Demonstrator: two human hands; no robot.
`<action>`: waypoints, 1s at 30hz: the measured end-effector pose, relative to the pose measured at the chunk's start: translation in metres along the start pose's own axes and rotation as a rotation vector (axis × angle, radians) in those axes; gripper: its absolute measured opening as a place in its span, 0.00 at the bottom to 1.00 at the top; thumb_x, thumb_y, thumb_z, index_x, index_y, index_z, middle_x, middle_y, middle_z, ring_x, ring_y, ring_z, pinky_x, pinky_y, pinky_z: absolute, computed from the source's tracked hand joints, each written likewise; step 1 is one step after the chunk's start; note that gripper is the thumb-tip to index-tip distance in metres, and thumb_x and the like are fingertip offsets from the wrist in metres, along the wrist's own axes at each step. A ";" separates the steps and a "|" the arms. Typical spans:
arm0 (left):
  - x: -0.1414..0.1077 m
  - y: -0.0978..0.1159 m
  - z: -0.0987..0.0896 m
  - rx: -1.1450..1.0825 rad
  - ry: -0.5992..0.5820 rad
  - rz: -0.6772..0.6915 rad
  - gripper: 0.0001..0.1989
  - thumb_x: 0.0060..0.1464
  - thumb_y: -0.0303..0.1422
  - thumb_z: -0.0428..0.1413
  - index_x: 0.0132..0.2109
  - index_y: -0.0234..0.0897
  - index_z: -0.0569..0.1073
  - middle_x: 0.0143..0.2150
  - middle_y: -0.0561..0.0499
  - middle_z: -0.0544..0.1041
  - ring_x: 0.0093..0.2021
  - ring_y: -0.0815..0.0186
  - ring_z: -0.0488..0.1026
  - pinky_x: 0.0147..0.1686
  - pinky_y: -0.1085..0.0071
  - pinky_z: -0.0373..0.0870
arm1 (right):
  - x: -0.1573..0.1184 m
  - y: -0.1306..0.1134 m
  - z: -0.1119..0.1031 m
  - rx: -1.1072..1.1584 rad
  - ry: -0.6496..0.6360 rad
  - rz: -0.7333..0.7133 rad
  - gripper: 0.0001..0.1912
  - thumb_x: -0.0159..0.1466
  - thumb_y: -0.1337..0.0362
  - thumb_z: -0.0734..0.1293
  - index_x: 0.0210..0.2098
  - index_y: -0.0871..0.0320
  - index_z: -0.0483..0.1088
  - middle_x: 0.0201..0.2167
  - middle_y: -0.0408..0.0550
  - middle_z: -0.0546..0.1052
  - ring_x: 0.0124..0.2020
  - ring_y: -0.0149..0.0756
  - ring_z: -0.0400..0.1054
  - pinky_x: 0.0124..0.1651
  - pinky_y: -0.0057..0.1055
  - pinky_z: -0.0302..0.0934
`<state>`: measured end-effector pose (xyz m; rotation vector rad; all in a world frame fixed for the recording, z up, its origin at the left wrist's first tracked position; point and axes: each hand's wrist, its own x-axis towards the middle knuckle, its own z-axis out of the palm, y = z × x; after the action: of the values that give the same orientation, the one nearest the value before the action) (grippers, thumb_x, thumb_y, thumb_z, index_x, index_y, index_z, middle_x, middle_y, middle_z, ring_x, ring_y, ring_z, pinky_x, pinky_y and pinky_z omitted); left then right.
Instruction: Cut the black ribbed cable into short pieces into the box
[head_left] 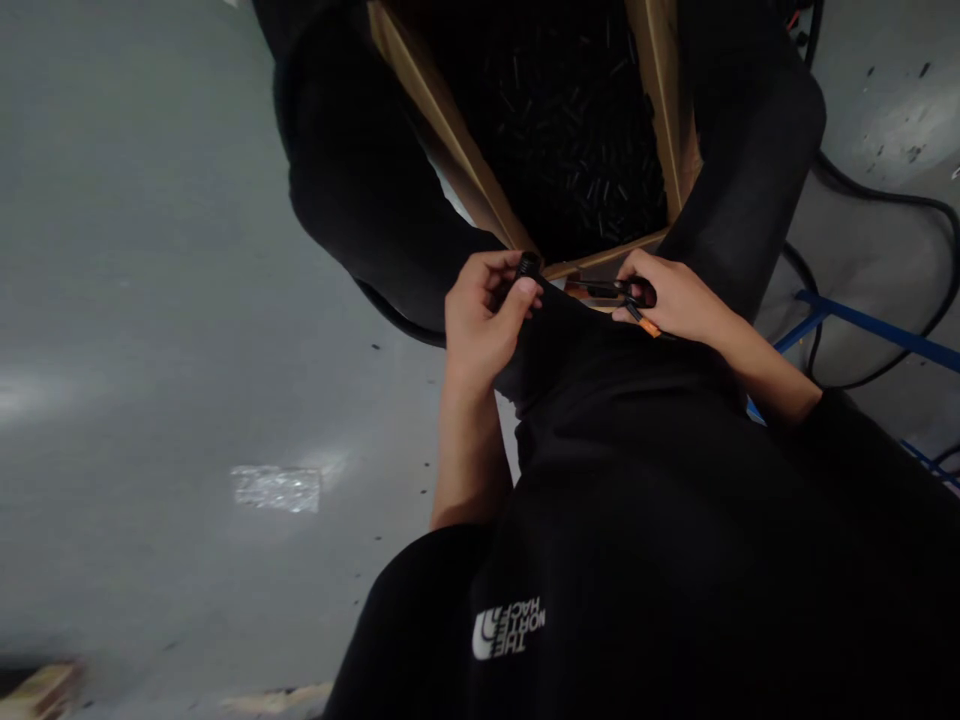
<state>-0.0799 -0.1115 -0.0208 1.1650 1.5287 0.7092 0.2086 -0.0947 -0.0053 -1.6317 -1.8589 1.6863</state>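
Note:
My left hand [491,310] pinches a small black ribbed cylindrical part [528,265] between thumb and fingers. To the right, my right hand [667,295] is closed around the black handles of a pair of scissors [604,288]. Their blades point left toward the black part, with a gap between. A short orange-and-black piece [643,322] shows under my right fingers; I cannot tell whether it belongs to the scissors. Just beyond both hands, an open cardboard box [480,175] stands between my legs, holding a heap of small black tube-like pieces [577,130].
A black cable [900,195] loops over the grey floor at the right, near a blue metal frame [877,325]. A shiny silvery patch [276,488] lies on the floor at left. Small dark bits are scattered about. Part of a wooden object [45,690] shows at lower left.

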 end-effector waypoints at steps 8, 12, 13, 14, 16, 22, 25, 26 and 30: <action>0.007 0.003 -0.003 -0.085 0.036 -0.002 0.27 0.62 0.64 0.64 0.48 0.45 0.77 0.36 0.52 0.78 0.33 0.65 0.77 0.35 0.66 0.78 | 0.008 0.010 0.001 0.115 0.127 0.017 0.27 0.66 0.43 0.75 0.55 0.52 0.71 0.43 0.46 0.80 0.42 0.39 0.73 0.48 0.39 0.70; 0.009 0.002 -0.001 -0.169 0.017 -0.007 0.26 0.59 0.62 0.67 0.46 0.46 0.76 0.40 0.50 0.79 0.40 0.61 0.81 0.44 0.62 0.82 | 0.005 0.007 -0.008 0.105 0.077 -0.013 0.22 0.65 0.51 0.75 0.53 0.53 0.71 0.42 0.44 0.79 0.42 0.37 0.72 0.47 0.37 0.69; 0.010 0.003 0.000 -0.216 0.001 -0.012 0.27 0.57 0.62 0.68 0.45 0.46 0.76 0.42 0.49 0.80 0.43 0.60 0.82 0.47 0.60 0.83 | 0.004 0.004 -0.011 0.093 0.040 -0.021 0.21 0.64 0.53 0.76 0.52 0.53 0.71 0.41 0.44 0.79 0.40 0.36 0.72 0.46 0.36 0.68; 0.012 0.005 0.002 -0.271 -0.027 -0.024 0.27 0.54 0.62 0.70 0.44 0.46 0.75 0.44 0.48 0.81 0.46 0.58 0.82 0.49 0.59 0.84 | 0.003 0.001 -0.013 0.076 -0.006 -0.028 0.20 0.63 0.55 0.76 0.51 0.53 0.71 0.40 0.43 0.78 0.39 0.35 0.72 0.45 0.35 0.67; 0.014 0.009 0.006 -0.382 -0.112 -0.070 0.28 0.49 0.61 0.73 0.42 0.46 0.75 0.48 0.48 0.82 0.48 0.57 0.83 0.50 0.58 0.84 | 0.001 -0.009 -0.017 0.030 -0.103 -0.045 0.19 0.62 0.57 0.77 0.49 0.53 0.72 0.38 0.41 0.78 0.36 0.35 0.71 0.43 0.33 0.64; 0.017 0.020 0.019 -0.388 -0.276 -0.108 0.28 0.52 0.62 0.71 0.40 0.45 0.74 0.50 0.46 0.83 0.49 0.57 0.83 0.48 0.61 0.84 | 0.002 -0.029 -0.019 -0.061 -0.147 -0.099 0.18 0.64 0.60 0.78 0.50 0.53 0.74 0.38 0.42 0.80 0.37 0.35 0.72 0.42 0.32 0.58; 0.016 0.018 0.020 -0.313 -0.206 -0.061 0.27 0.58 0.63 0.66 0.43 0.45 0.75 0.49 0.45 0.83 0.49 0.57 0.83 0.46 0.62 0.83 | 0.003 -0.026 -0.015 -0.054 -0.092 -0.084 0.17 0.64 0.59 0.79 0.48 0.53 0.74 0.37 0.41 0.80 0.36 0.35 0.72 0.42 0.32 0.58; 0.016 0.018 0.019 -0.265 -0.176 -0.033 0.27 0.59 0.63 0.66 0.45 0.44 0.75 0.48 0.45 0.83 0.48 0.58 0.83 0.46 0.63 0.83 | 0.003 -0.023 -0.013 -0.032 -0.066 -0.073 0.17 0.64 0.58 0.79 0.48 0.54 0.74 0.36 0.41 0.79 0.36 0.34 0.72 0.42 0.32 0.58; 0.011 0.021 0.012 -0.125 -0.174 0.008 0.27 0.60 0.60 0.68 0.46 0.41 0.75 0.40 0.49 0.83 0.36 0.65 0.81 0.36 0.70 0.80 | 0.003 -0.010 -0.005 0.096 0.002 -0.058 0.20 0.65 0.53 0.78 0.48 0.54 0.71 0.35 0.39 0.78 0.33 0.32 0.69 0.43 0.32 0.62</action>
<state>-0.0620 -0.0951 -0.0097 1.1097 1.3168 0.6811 0.2051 -0.0872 0.0033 -1.5273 -1.7776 1.7208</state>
